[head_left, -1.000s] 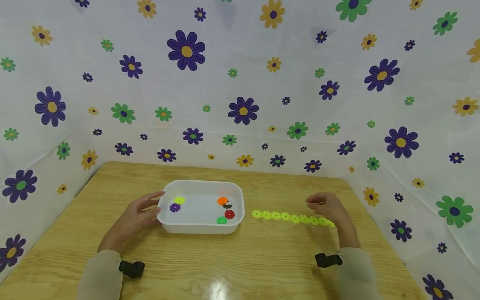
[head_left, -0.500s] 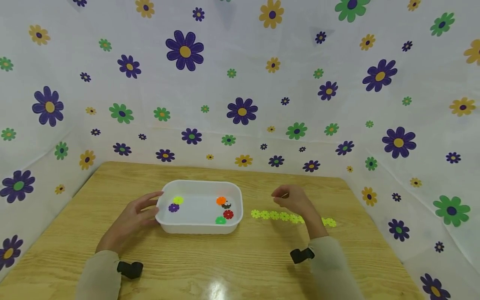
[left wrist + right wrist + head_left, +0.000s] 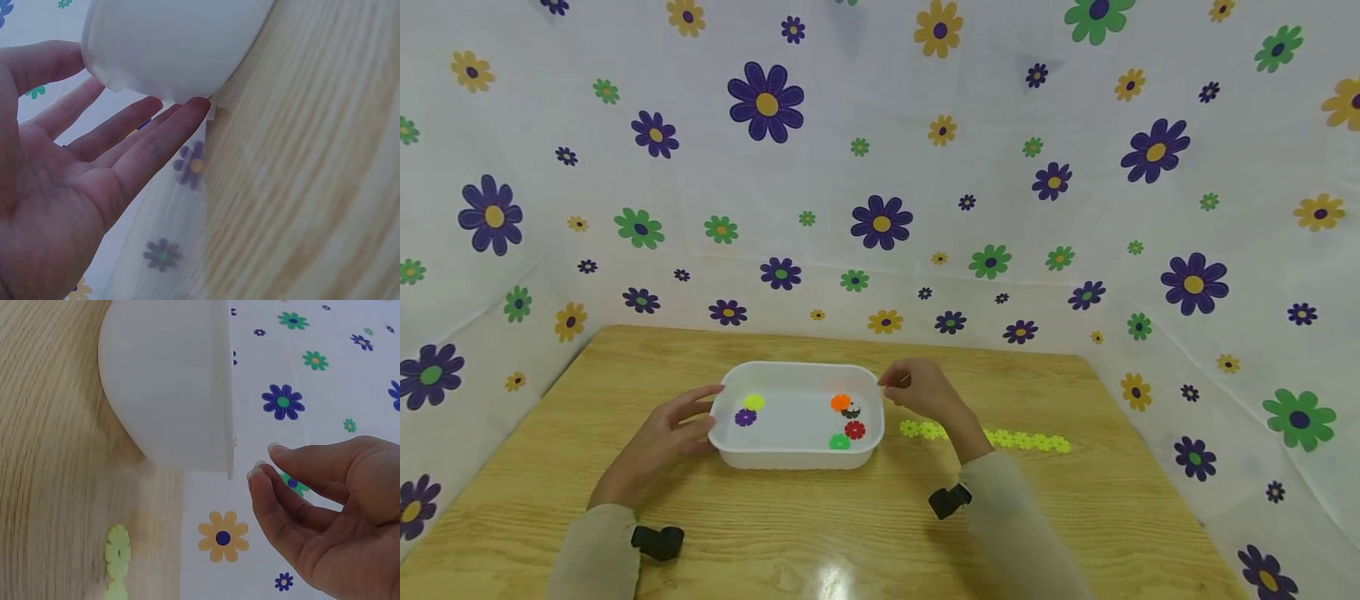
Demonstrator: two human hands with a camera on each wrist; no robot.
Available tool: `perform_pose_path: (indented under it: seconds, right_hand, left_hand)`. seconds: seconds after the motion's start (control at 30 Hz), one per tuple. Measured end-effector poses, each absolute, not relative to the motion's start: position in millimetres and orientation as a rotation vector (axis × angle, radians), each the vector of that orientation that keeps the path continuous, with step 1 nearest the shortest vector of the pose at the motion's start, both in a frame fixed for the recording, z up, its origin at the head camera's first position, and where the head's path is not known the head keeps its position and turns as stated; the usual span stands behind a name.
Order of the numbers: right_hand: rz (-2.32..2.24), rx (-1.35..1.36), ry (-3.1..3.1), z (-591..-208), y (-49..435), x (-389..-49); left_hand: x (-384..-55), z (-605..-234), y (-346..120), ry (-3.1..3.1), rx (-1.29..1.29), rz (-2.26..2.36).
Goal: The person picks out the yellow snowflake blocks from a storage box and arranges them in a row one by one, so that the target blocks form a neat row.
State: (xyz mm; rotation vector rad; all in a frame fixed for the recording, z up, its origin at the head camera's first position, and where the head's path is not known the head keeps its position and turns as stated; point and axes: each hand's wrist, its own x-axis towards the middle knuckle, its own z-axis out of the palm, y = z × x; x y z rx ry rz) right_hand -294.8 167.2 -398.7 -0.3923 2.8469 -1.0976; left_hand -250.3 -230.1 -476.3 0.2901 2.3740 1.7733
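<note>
A white plastic tray [image 3: 797,459] sits on the table, holding several small flower-shaped discs: a yellow disc [image 3: 754,402], a purple disc [image 3: 746,417], an orange disc [image 3: 840,402], a red disc [image 3: 855,430] and a green disc [image 3: 839,442]. At the tray's left end, my left hand [image 3: 658,437] touches the wall with extended fingertips. My right hand [image 3: 928,392] is at the right rim; in the right wrist view its thumb and fingers are bent loosely with a gap between them and nothing held. A row of yellow-green flower discs [image 3: 1022,439] lies right of the tray, partly behind the right wrist.
The wooden table [image 3: 760,533] reaches back to a white sheet [image 3: 820,175] printed with flowers, which also rises on both sides. A dark disc [image 3: 852,412] lies beside the orange one. Black wrist cameras sit on both sleeves.
My right hand has moved left, from over the right end of the yellow-green row to the tray's right rim. The left hand stays at the tray.
</note>
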Motion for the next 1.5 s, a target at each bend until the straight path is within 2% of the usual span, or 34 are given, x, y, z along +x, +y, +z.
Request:
perform_pose_path:
  seconds: [0.47,0.83,1.5]
  right_hand:
    - [-1.047,-0.601,2.774,-415,114,-305]
    - [-1.045,-0.535,2.702,-424,75,-313]
    - [-1.080,-0.642,2.670,-449,11,-323]
  left_hand:
    - [-253,-476,-230,2.360,0.253,1.766]
    - [-253,-480,-231,2.377,0.239,1.753]
    - [-254,-478,-231,2.362,0.246,1.757]
